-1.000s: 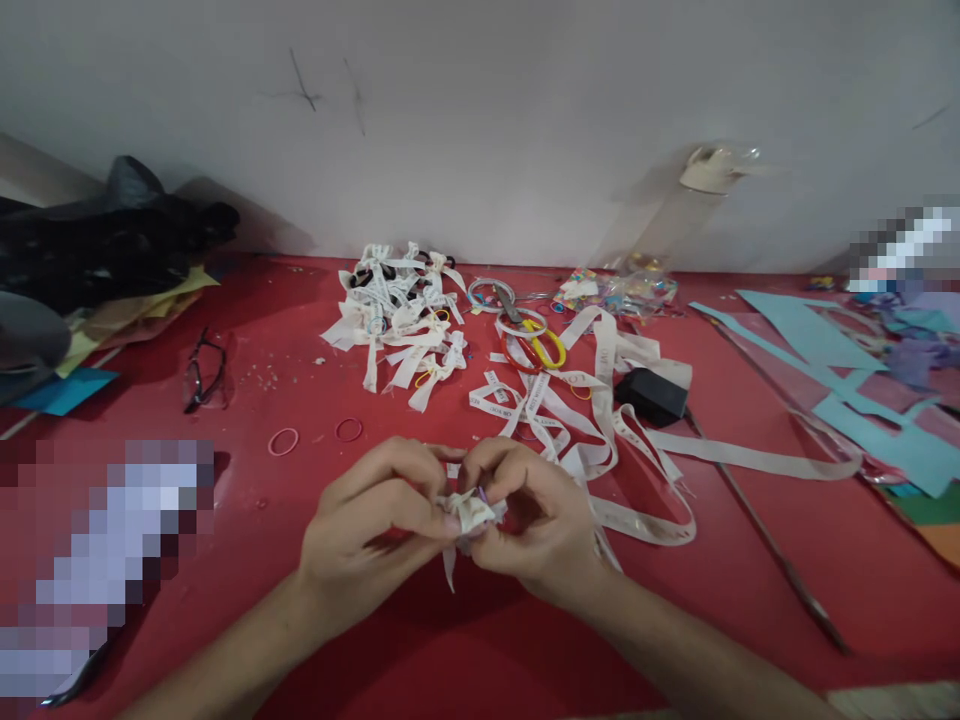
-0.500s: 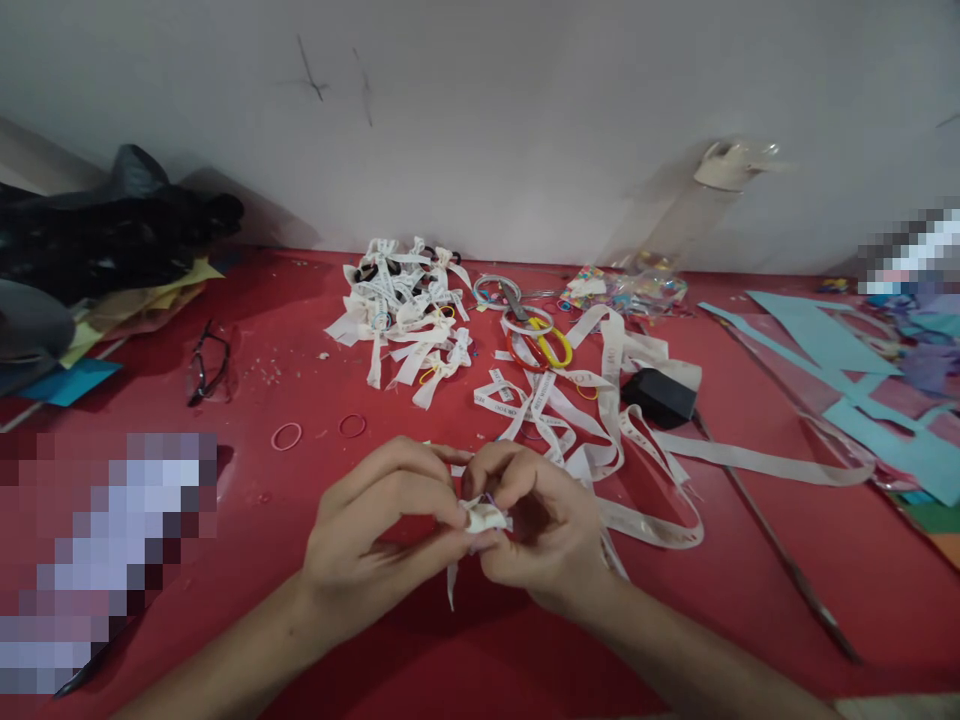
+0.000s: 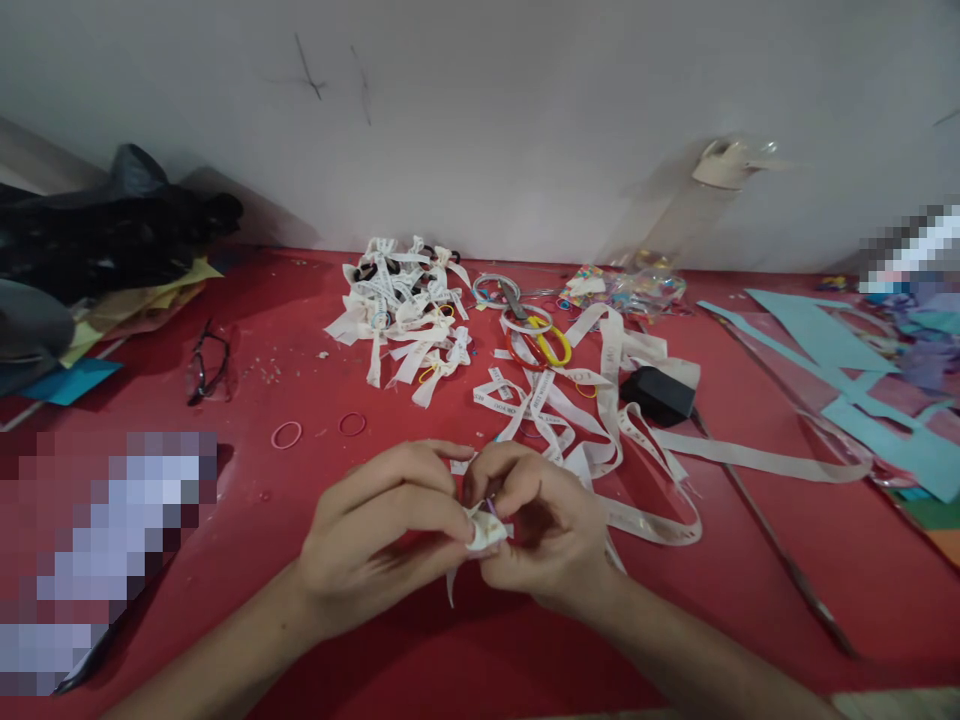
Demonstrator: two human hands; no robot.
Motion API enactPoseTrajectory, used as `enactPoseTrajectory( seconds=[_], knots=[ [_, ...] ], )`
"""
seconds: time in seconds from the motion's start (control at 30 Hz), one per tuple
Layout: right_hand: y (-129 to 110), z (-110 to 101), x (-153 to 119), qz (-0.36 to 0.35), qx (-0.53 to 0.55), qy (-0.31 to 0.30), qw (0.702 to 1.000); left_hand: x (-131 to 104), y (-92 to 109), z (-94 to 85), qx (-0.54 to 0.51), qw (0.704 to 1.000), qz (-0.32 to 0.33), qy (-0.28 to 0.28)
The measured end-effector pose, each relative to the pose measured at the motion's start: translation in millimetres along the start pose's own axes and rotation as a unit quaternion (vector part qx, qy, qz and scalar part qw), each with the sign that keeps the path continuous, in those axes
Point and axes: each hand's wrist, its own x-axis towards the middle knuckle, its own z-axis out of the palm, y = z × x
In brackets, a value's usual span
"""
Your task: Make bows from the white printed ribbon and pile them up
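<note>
Low in the middle, my left hand [image 3: 390,530] and my right hand [image 3: 544,520] meet over a small piece of white ribbon [image 3: 486,531], each pinching it between thumb and fingers. A bit of purple band [image 3: 490,505] shows at the top of the ribbon, and a thin end hangs below my left fingertips. Just beyond my right hand lies a loose tangle of printed white ribbon [image 3: 611,450]. A pile of knotted ribbon pieces [image 3: 397,300] on elastic bands sits farther back. Scissors with red and yellow handles [image 3: 553,342] lie between pile and tangle.
On the red table [image 3: 247,520], two pink bands [image 3: 286,435] and black glasses [image 3: 208,365] lie left. A black block [image 3: 658,397], a long thin rod [image 3: 787,560] and light blue sheets [image 3: 825,330] are right. Black plastic [image 3: 112,240] stands at back left, against the wall.
The white ribbon piece has turned and bunched up slightly between my fingertips, and more of its face shows. My hands have shifted only a little.
</note>
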Motion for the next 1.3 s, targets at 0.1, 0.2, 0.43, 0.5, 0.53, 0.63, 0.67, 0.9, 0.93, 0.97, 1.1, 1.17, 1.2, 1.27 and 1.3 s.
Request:
enactPoseTrajectory(
  seconds=[0.1, 0.2, 0.43, 0.5, 0.53, 0.63, 0.67, 0.9, 0.93, 0.97, 1.1, 1.17, 1.2, 1.27, 1.3],
  knots=[
    [-3, 3, -2, 0.012, 0.01, 0.014, 1.0, -4, 2, 2.9, -0.008, 1.0, 0.006, 0.013],
    [-5, 7, -3, 0.049, 0.042, 0.04, 0.997, -8, 3, 8.4, -0.026, 0.999, -0.005, 0.048],
    [-4, 10, -4, 0.071, 0.071, 0.054, 0.994, -12, 5, 11.9, -0.005, 0.998, -0.026, 0.053],
    [-4, 10, -4, 0.073, 0.066, 0.054, 0.994, -10, 6, 11.5, -0.001, 0.998, -0.024, 0.06],
    [-4, 10, -4, 0.073, 0.064, 0.053, 0.994, -8, 7, 11.4, 0.001, 0.998, -0.021, 0.063],
    [-4, 9, -4, 0.07, 0.064, 0.041, 0.995, -3, 10, 11.2, 0.011, 0.997, -0.014, 0.073],
    [-4, 9, -4, 0.066, 0.066, 0.039, 0.995, -2, 11, 11.1, 0.014, 0.997, -0.014, 0.074],
    [-5, 8, -5, 0.062, 0.055, 0.035, 0.996, -3, 10, 10.5, 0.012, 0.997, -0.022, 0.077],
    [-5, 8, -5, 0.062, 0.055, 0.036, 0.996, -3, 10, 10.6, 0.008, 0.997, -0.022, 0.077],
    [-5, 8, -5, 0.06, 0.055, 0.038, 0.996, -3, 10, 10.8, 0.004, 0.997, -0.022, 0.078],
    [-4, 7, -7, 0.056, 0.059, 0.04, 0.996, -1, 10, 12.1, -0.013, 0.996, -0.027, 0.086],
    [-4, 7, -7, 0.055, 0.059, 0.037, 0.996, -1, 11, 12.2, -0.015, 0.995, -0.03, 0.089],
    [-4, 7, -7, 0.054, 0.059, 0.035, 0.996, -1, 11, 12.0, -0.012, 0.996, -0.031, 0.088],
    [-5, 6, -6, 0.048, 0.059, 0.032, 0.997, -2, 10, 11.2, 0.002, 0.996, -0.028, 0.081],
    [-5, 6, -5, 0.045, 0.058, 0.03, 0.997, -2, 10, 10.6, 0.011, 0.997, -0.027, 0.075]
  ],
)
